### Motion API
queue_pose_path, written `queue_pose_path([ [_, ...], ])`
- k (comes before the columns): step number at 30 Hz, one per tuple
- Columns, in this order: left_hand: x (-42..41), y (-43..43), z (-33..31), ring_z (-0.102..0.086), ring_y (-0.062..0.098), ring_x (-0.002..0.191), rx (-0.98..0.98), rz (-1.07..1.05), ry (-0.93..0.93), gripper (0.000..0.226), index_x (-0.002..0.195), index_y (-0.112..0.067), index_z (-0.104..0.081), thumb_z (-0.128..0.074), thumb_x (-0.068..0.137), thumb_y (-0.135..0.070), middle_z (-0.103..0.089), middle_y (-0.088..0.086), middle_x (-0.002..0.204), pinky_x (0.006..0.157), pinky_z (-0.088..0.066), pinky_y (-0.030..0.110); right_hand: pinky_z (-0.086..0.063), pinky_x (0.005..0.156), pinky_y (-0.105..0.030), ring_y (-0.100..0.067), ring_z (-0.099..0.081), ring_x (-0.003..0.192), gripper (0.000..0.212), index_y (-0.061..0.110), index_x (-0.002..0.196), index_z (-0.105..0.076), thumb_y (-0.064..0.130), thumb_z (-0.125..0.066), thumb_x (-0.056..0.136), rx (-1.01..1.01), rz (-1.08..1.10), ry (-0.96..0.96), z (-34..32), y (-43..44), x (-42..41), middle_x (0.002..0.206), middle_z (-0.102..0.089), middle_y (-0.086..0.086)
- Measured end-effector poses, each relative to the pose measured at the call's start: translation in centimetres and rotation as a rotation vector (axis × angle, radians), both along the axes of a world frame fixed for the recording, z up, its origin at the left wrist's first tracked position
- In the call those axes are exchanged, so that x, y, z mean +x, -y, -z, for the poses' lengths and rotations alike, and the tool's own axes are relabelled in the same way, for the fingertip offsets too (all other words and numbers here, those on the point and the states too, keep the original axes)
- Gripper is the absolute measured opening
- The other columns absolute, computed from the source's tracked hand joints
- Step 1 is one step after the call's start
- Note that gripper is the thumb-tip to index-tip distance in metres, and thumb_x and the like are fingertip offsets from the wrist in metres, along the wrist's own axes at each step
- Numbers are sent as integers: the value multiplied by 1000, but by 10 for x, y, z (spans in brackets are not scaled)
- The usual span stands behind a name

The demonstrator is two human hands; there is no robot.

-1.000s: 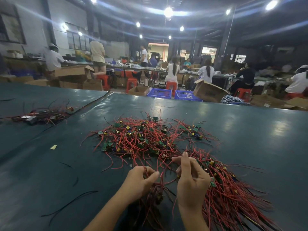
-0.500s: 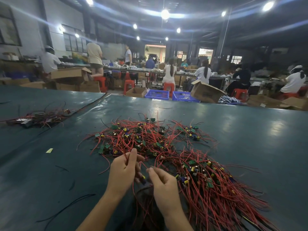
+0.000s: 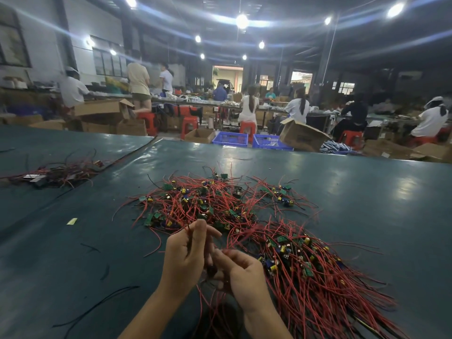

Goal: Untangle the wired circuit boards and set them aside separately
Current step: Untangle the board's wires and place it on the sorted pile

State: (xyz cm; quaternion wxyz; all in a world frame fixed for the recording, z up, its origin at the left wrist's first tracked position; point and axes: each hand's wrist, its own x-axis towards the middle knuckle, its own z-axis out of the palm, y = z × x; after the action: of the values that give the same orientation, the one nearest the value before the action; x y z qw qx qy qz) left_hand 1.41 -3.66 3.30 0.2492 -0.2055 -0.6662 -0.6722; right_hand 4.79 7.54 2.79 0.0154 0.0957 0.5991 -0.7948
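Observation:
A tangled heap of small green circuit boards with red wires (image 3: 208,204) lies on the dark green table (image 3: 367,204). A straighter bundle of wired boards (image 3: 305,272) fans out to the right toward the near edge. My left hand (image 3: 186,255) pinches red wires between its raised fingers at the heap's near edge. Just to its right, my right hand (image 3: 242,272) curls its fingers round wires. Between the two hands hangs a dark component, mostly hidden.
A second small pile of wired parts (image 3: 56,172) lies at the far left near a seam in the table. Loose black wire pieces (image 3: 97,307) and a yellow scrap (image 3: 72,221) lie at the left. People work at benches beyond the far edge, among cardboard boxes and blue crates (image 3: 230,139).
Both hands have moved left and closer together, from the right bundle's edge to the heap's near side. The left hand has risen with wires pinched in its fingers.

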Motion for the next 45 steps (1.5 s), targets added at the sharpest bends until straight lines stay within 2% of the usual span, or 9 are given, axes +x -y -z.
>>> queue_pose_path([
  [10,-3,-5,9,-70,20,71,-196,194,390,38,92,-19,-70,-69,77,-53,-73,6,80,63,-58,31,-58,71,-23,-17,-74,82,12,21,74,-81,24,-72,82,-15,240,-167,5,-3,0,81,-77,-6],
  [16,4,-17,5,-66,17,58,42,374,654,36,81,-6,-75,-61,82,-39,-71,15,72,53,-52,22,-61,61,-29,-26,-75,74,14,9,74,-80,15,-73,84,-136,273,-38,5,-5,-4,80,-76,-14],
  [19,4,-19,5,-66,13,56,100,362,709,27,81,-4,-75,-61,90,-25,-71,10,69,53,-51,21,-62,74,-39,-33,-74,83,11,11,73,-81,17,-76,81,-200,244,33,5,-7,-4,84,-76,-17],
  [22,2,-19,8,-62,13,56,57,336,710,24,83,0,-72,-59,93,-17,-68,10,68,56,-52,23,-58,87,-46,-33,-74,87,11,12,75,-81,22,-79,79,-200,275,71,9,-3,-2,85,-76,-16],
  [26,2,-18,12,-64,15,59,10,307,652,21,79,-3,-72,-61,92,-16,-69,10,69,59,-54,28,-61,80,-43,-32,-74,83,18,23,70,-80,30,-74,85,-121,318,22,12,0,-1,77,-76,-9],
  [31,1,-16,12,-64,11,60,-44,204,556,28,71,-21,-75,-59,93,-25,-68,-2,62,58,-55,26,-59,82,-37,-21,-74,86,22,23,73,-81,13,-70,89,-69,269,-47,10,-2,-3,83,-77,-5],
  [36,6,-16,3,-53,6,45,-62,239,500,28,58,-21,-70,-69,74,-44,-55,-6,48,47,-45,16,-45,44,-20,-4,-51,42,29,26,66,-80,16,-69,90,-121,245,10,5,-5,0,54,-64,5],
  [41,6,-19,8,-50,6,41,19,126,488,34,51,-18,-67,-69,84,-26,-53,-5,44,44,-42,17,-58,84,-45,-31,-73,86,18,14,73,-81,15,-71,87,-206,196,68,2,-5,-1,86,-77,-12],
  [45,4,-20,13,-49,10,42,71,6,403,31,60,-2,-66,-71,82,-23,-52,1,45,44,-42,17,-53,46,-28,-27,-70,57,15,4,76,-78,18,-76,81,-312,259,147,-7,-11,-4,72,-74,-13],
])
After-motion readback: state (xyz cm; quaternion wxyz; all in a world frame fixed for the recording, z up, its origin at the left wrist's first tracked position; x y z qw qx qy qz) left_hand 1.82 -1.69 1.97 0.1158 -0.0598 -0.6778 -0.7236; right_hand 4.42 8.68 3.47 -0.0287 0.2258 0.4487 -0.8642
